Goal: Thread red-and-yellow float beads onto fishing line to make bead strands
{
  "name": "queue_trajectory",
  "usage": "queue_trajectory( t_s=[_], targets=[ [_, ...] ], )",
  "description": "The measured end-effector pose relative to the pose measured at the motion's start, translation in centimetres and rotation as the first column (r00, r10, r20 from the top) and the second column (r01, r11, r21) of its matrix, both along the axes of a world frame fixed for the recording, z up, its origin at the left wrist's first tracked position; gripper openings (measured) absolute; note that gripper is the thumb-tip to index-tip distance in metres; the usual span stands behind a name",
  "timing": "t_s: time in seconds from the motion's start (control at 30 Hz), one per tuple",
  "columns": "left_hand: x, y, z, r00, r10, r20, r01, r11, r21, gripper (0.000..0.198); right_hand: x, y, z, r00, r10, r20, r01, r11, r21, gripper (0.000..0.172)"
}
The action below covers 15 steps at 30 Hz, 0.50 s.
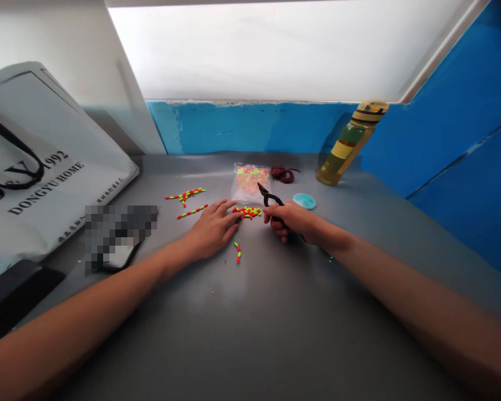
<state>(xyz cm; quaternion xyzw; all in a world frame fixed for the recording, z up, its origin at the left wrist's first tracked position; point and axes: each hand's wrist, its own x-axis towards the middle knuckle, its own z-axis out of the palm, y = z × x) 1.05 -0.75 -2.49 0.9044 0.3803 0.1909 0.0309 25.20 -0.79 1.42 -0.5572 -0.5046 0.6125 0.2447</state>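
My left hand (pixel 217 228) lies palm down on the grey table, fingers stretched out. Its fingertips reach the left side of a small pile of red and yellow-green oval beads (pixel 249 213). Pliers (pixel 268 196) with dark handles are held in my right hand (pixel 290 220), just right of the pile, jaws pointing up and away. Behind the pile lies a clear plastic bag (pixel 253 184) of more such beads. A short strung row of beads (pixel 238 253) rests in front of my left hand. Beyond that hand are another straight row (pixel 192 211) and a cluster of rows (pixel 186 195).
A dark red cord bundle (pixel 284 174) and a round light-blue disc (pixel 304 201) lie to the right. A yellow-capped bottle (pixel 350 145) leans at the blue wall. On the left are a white bag (pixel 58 150), a partly blurred phone-like object (pixel 123 250) and a black object (pixel 16 295).
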Motion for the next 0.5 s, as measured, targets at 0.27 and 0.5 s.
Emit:
queue_trajectory(
  t_s=[0.27,0.5],
  targets=[
    [-0.3,0.07,-0.06,0.995,-0.033,0.094,0.031,0.999,0.026,0.03,-0.04,-0.1,-0.04,1.0,0.016,0.004,-0.016,1.0,0.006,0.024],
    [-0.04,-0.02,0.22,0.994,-0.075,0.075,0.076,0.997,-0.008,0.031,-0.08,-0.13,0.04,1.0,0.025,0.009,-0.025,1.0,0.009,0.024]
  ],
)
